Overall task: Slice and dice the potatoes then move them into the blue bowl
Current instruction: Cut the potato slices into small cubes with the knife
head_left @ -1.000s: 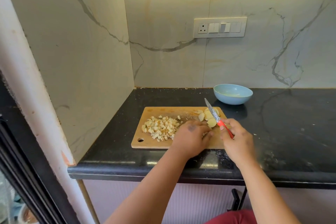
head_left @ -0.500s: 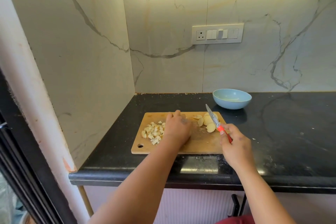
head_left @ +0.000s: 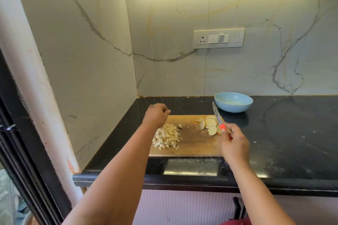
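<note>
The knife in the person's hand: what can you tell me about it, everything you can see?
The knife is small, with a narrow, speckled metal blade and a bright orange-red handle. The right hand grips the handle, hiding most of it. The blade points up and away, tilted slightly left, its tip near the blue bowl without touching. It is raised above the potato slices on the wooden cutting board, not cutting.
</note>
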Available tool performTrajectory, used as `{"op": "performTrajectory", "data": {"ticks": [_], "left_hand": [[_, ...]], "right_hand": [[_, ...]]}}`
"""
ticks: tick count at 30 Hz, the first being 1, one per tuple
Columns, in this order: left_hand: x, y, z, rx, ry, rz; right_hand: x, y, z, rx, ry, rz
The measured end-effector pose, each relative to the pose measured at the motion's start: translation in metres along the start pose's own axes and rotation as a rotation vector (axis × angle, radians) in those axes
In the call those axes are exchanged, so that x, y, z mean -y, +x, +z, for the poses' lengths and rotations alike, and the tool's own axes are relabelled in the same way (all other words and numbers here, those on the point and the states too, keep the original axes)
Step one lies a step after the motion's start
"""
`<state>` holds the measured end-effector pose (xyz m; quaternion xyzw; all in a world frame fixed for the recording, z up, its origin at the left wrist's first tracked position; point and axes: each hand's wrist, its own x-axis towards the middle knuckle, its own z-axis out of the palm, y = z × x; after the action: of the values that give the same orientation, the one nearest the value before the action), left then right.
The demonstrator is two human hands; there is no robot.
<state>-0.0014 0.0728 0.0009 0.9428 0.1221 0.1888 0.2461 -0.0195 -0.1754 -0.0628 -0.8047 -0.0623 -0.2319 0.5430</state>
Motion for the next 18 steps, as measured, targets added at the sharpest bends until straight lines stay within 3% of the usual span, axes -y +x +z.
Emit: {"op": "performTrajectory", "data": {"ticks": [7, 14, 18], "left_hand": [[-0.013, -0.007, 0.013, -0.026, 0.211, 0.072], [-0.028, -0.004, 0.034, 0.277, 0.464, 0.196], [-0.028, -0.002, 0.034, 0.162, 0.648, 0.18]], "right_hand": [[0.006, -0.001, 0.006, -0.068, -0.057, -0.097], [-0.002, 0.001, 0.009, 0.043, -0.119, -0.066], [-0.003, 0.002, 0.008, 0.041, -0.119, -0.074]]}}
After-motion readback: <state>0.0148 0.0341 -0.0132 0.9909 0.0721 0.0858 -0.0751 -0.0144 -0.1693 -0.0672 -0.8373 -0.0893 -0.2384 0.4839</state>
